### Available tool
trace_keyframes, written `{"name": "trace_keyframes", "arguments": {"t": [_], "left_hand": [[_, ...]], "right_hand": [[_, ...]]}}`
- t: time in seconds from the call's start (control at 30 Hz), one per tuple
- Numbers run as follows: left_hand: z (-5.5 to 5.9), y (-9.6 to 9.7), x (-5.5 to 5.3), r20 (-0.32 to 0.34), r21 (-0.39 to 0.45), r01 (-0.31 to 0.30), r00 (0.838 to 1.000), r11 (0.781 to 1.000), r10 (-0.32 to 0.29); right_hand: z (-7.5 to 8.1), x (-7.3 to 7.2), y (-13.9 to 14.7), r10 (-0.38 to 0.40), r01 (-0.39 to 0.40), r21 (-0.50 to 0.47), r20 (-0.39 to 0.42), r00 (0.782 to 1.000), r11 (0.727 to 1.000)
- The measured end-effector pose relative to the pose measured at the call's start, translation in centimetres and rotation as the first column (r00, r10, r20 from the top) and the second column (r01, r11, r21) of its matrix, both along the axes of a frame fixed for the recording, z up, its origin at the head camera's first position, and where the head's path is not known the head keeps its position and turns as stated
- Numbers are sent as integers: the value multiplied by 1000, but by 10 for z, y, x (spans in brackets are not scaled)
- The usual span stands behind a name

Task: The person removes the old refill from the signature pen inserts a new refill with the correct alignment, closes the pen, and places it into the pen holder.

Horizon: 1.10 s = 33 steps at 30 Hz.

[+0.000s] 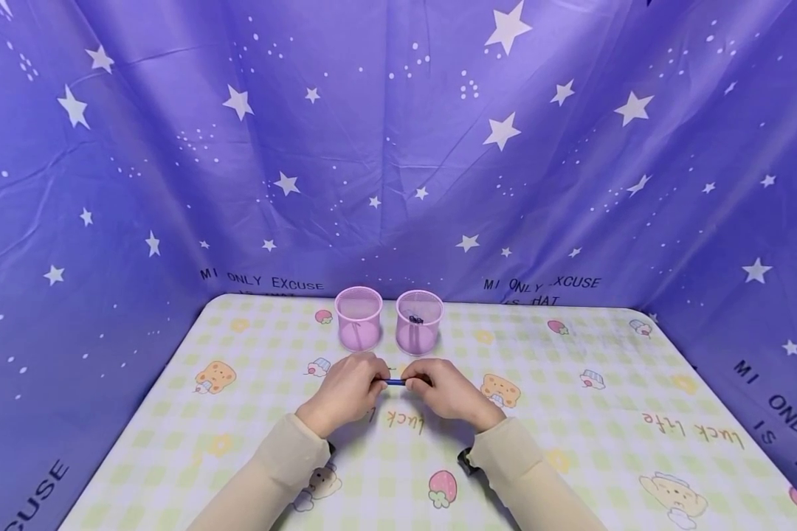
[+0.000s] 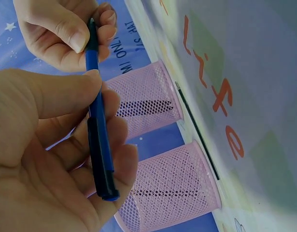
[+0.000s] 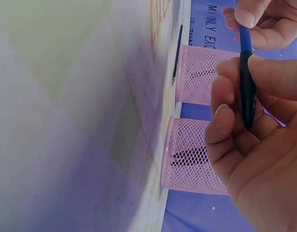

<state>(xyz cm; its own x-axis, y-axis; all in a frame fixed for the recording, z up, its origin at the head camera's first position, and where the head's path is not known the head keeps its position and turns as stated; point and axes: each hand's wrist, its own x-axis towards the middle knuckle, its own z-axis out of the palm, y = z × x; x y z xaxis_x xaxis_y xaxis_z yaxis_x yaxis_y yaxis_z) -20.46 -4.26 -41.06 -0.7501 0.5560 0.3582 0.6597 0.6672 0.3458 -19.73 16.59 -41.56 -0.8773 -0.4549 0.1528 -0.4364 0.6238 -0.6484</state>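
Observation:
A blue pen [image 1: 395, 382] with black ends is held level between both hands above the table. My left hand [image 1: 352, 387] pinches its blue barrel near the clip end, thumb against fingers, as the left wrist view shows. My right hand [image 1: 446, 387] pinches the black grip [image 3: 247, 84] at the pointed end. A thin dark pen refill [image 2: 199, 130] lies on the table beyond the hands, in front of two pink mesh cups. The left cup [image 1: 359, 332] has a thin dark stick in it; several dark, slender things stand in the right cup [image 1: 420, 335].
The table's patterned cloth [image 1: 571, 428] has green checks and cartoon prints. A purple curtain [image 1: 398, 147] with white stars hangs behind the table and along both sides. Both cups stand near the table's back edge.

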Motion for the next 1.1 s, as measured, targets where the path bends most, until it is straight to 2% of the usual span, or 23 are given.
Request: {"name": "trace_keyframes", "arguments": {"t": [0.47, 0.97, 1.1], "left_hand": [[3, 5, 3, -36, 32, 1, 999, 999, 0], [1, 2, 3, -137, 68, 12, 991, 998, -3], [0, 2, 4, -123, 58, -2, 992, 998, 10]], "right_hand": [[2, 2, 5, 7, -7, 17, -20, 1000, 1000], [4, 2, 5, 23, -23, -2, 19, 1000, 1000], [1, 1, 5, 18, -17, -12, 30, 999, 1000]]}}
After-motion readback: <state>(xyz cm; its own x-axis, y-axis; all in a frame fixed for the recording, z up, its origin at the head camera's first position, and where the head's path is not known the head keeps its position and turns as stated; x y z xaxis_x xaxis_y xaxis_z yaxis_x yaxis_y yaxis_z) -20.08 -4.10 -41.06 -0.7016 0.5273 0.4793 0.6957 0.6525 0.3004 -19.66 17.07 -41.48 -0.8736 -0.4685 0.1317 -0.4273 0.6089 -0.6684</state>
